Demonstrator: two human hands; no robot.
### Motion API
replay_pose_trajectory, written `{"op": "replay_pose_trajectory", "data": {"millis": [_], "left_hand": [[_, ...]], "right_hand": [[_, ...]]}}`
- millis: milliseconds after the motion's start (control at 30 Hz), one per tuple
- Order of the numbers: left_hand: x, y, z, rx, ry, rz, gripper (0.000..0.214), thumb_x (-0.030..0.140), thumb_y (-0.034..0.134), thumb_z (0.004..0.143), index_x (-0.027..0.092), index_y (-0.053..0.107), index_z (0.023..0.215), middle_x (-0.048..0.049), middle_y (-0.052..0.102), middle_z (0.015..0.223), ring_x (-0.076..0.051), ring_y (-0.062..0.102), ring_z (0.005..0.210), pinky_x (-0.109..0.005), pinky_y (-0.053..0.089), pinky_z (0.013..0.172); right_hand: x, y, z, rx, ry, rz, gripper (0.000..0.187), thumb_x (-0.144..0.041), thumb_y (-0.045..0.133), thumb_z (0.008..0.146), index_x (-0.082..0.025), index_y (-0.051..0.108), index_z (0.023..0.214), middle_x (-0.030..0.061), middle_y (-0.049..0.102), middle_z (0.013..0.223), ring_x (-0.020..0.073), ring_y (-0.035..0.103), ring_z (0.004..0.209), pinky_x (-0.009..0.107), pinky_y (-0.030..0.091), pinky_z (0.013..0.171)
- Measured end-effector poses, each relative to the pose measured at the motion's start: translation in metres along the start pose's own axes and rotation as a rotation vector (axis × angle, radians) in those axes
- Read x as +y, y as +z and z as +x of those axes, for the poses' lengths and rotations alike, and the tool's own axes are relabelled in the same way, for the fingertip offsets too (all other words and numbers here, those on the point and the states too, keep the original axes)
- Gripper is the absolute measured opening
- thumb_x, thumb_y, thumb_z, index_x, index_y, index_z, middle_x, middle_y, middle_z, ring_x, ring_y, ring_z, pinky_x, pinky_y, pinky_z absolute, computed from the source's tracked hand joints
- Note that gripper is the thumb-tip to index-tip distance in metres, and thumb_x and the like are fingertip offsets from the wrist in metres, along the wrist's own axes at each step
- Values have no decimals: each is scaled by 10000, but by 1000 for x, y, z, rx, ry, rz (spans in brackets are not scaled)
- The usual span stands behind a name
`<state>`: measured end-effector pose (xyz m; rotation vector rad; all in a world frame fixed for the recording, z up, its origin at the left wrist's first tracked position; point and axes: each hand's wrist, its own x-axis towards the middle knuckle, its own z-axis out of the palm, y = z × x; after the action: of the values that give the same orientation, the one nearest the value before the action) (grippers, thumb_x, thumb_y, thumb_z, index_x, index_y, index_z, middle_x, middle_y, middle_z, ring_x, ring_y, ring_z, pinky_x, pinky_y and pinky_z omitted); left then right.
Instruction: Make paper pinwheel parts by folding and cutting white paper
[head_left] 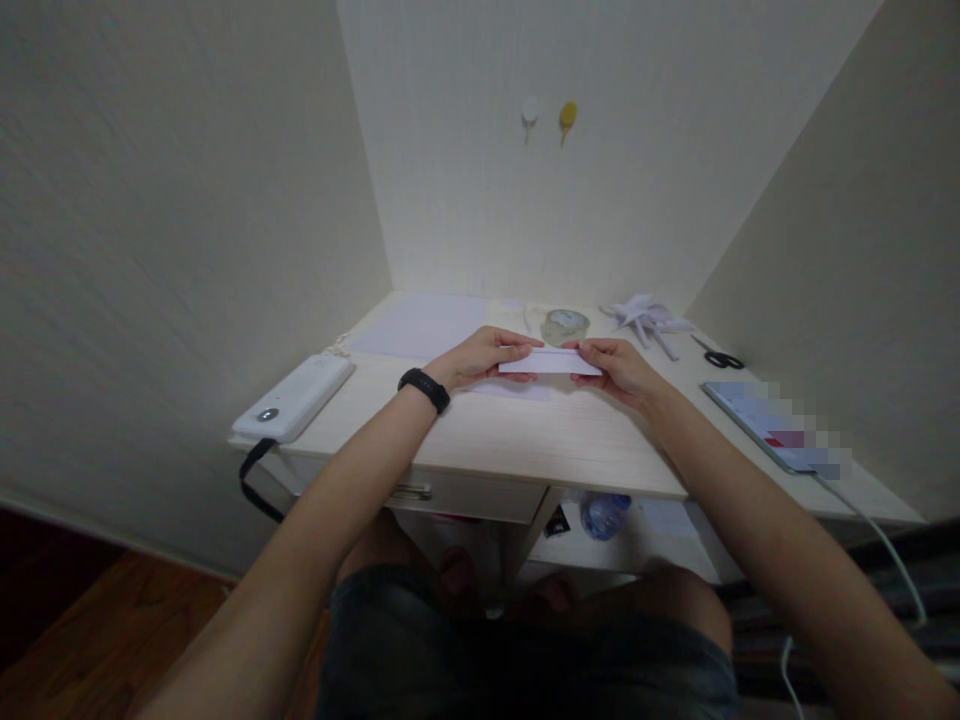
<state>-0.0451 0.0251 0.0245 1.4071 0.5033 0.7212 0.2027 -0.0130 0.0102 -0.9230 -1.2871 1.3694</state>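
Between both hands, a little above the desk, is a narrow strip of folded white paper (pixel 551 362). My left hand (pixel 491 358), with a black band on its wrist, pinches the left end between thumb and fingers. The right end is gripped the same way by my right hand (pixel 611 370). Under the paper, part of a white sheet (pixel 517 392) lies on the desk. Behind the hands sits a roll of clear tape (pixel 565 325). A paper pinwheel shape with rolled paper sticks (pixel 646 318) lies at the back right.
Large white sheets (pixel 420 322) lie at the back left of the desk (pixel 480 440). A white box-shaped device (pixel 296 398) with a black strap stands at the left edge. Black-handled scissors (pixel 720 356) and a tablet (pixel 757 425) with a cable lie right. A bottle (pixel 604 514) rests on the shelf below.
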Motion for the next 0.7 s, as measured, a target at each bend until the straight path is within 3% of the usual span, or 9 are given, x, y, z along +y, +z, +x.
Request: {"op": "replay_pose_trajectory", "data": {"millis": [333,533,700], "left_hand": [[1,-3,-2,18,-22,54,284,145,784,784,96,755,1063,-132,744,1059,-118,679,817,-309,575,854],[5,1,-5,39,-31,68,282,139,814,742,106,771,1019,-141,750,1072,-125,689,804,-311,560,861],[2,1,-2,70,0,119,228,193,817,750,105,782,958,-125,762,1010,-115,673,788,-299,551,854]], "right_hand": [[-2,3,-1,28,-5,-14,460,-423,959,492,-164,808,842,41,726,776,105,630,643,201,598,581],[-2,1,-1,23,-16,-36,424,-393,958,500,-171,809,829,70,753,870,140,657,726,271,618,684],[-1,-1,0,25,-6,-48,417,-358,969,461,-175,809,800,70,763,847,147,667,718,269,606,683]]}}
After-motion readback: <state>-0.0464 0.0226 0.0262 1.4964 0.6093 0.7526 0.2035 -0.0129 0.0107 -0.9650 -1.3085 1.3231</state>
